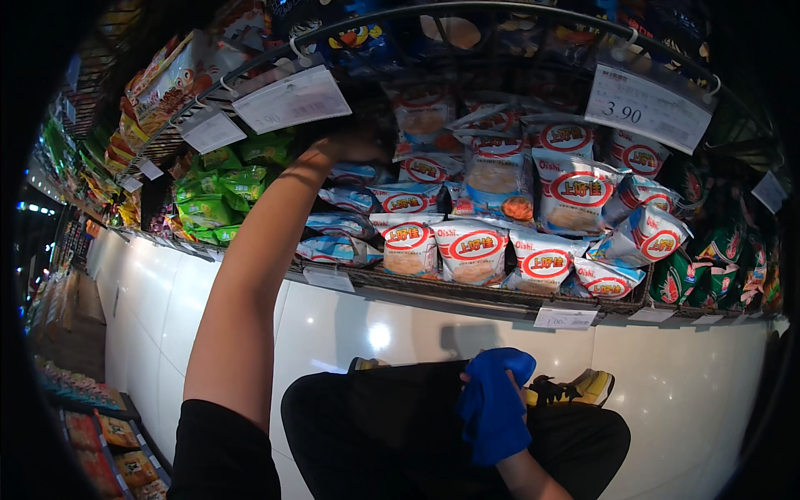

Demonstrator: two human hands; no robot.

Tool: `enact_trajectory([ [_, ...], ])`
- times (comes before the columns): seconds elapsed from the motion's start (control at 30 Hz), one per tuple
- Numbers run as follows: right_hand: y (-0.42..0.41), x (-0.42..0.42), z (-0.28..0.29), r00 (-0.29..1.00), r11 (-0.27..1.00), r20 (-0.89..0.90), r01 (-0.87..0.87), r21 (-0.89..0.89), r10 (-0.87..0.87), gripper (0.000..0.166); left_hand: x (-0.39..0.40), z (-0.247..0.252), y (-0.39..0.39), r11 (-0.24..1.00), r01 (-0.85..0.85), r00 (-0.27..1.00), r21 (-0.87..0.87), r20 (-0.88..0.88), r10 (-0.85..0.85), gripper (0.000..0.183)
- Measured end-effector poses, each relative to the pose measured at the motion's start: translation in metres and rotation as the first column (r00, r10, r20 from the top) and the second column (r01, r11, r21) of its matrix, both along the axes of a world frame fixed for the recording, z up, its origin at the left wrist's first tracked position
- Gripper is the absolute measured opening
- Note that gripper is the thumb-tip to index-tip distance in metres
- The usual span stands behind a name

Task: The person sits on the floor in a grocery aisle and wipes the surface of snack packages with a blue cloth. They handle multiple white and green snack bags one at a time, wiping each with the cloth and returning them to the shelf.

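My left hand (359, 147) reaches into the dark back of a low shelf, above stacked white and blue snack bags (350, 199). Its fingers are in shadow, so whether it holds anything does not show. My right hand (514, 387) holds a blue cloth (497, 406) over my lap, with fingers partly covered by the cloth. Before me, Oishi shrimp flake bags (473, 251) stand in a row along the front of a dark woven basket (462, 286), with more bags piled behind them. Green snack bags (209, 197) lie left of my forearm.
A wire shelf edge (462, 7) with hanging price tags (650, 103) curves above the bags. Dark green bags (687, 278) fill the right section. Below are white floor tiles (362, 319), my bent legs and a yellow and black shoe (587, 387). More packaged snacks (119, 431) stand lower left.
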State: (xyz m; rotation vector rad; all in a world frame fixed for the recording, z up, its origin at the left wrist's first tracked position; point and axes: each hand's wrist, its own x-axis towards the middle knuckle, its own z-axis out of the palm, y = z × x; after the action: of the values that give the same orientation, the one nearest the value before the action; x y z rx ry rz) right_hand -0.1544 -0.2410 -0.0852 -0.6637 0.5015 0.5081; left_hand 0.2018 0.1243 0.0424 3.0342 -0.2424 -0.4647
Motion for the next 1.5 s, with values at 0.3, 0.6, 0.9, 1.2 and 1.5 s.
enact_trajectory([
  [0.3, -0.012, -0.005, -0.032, 0.974, 0.981, 0.133, -0.177, -0.073, 0.186, 0.068, 0.073, -0.038, 0.086, 0.989, -0.085, 0.749, 0.118, 0.662, -0.015, 0.045],
  [0.6, -0.007, -0.001, -0.028, 0.992, 0.992, 0.054, -0.108, -0.064, 0.111, 0.072, 0.073, -0.043, 0.056, 0.957, -0.143, 0.526, 0.253, 0.839, -0.143, 0.049],
  [0.9, 0.002, 0.002, -0.003, 1.0, 1.0, -0.026, -0.007, -0.007, 0.006, 0.054, 0.073, -0.046, 0.088, 0.86, -0.138, 0.245, 0.492, 0.858, -0.451, 0.052],
  [1.2, -0.003, 0.004, 0.001, 0.998, 1.0, 0.07, 0.007, 0.007, -0.008, 0.045, -0.065, 0.019, 0.024, 0.99, -0.064, 0.736, 0.125, 0.676, -0.038, 0.06],
  [1.5, 0.004, 0.009, 0.014, 0.968, 0.936, 0.218, 0.044, 0.35, -0.127, 0.061, -0.254, 0.025, -0.044, 0.939, 0.308, 0.263, -0.153, 0.962, 0.07, 0.051],
])
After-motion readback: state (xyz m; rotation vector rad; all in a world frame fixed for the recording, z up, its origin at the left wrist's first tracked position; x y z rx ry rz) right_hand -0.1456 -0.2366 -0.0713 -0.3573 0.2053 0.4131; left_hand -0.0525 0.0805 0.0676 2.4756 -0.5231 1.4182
